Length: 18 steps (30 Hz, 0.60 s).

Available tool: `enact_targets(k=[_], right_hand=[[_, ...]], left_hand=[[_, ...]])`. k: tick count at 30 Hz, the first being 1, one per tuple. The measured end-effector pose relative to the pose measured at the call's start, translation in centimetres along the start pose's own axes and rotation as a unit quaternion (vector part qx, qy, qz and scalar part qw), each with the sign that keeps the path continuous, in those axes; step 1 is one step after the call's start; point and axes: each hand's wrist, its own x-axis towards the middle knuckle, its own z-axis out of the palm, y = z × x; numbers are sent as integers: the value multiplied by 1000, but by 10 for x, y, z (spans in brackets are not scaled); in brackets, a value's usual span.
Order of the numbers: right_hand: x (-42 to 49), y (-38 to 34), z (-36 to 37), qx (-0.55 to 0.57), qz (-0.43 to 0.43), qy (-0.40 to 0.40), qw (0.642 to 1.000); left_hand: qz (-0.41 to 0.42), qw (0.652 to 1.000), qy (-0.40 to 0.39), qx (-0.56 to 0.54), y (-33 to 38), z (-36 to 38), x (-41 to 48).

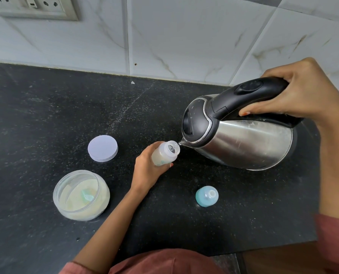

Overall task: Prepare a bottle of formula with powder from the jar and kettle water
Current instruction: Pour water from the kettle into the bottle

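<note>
Our left grip [148, 171] was curled round the bottle [164, 154] at mid-surface [46, 115], tilting its open mouth right so the water would land inside. Our right grip [295, 91] was clasped round the handle of the kettle [243, 143], which was tipped left with its spout [181, 143] just beside the bottle's rim. The open jar [81, 194] of powder sat near left, a scoop [87, 195] inside, its lid [103, 148] beyond; the teat cap [206, 196] lay near right. Nothing blocked the pour.
</note>
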Motion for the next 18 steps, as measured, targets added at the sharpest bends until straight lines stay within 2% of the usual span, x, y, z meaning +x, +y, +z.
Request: enact_targets(k=[18], right_hand=[[1, 0, -2, -6, 1, 2, 1000]], left_hand=[[0, 1000, 1, -12, 2, -1, -1]])
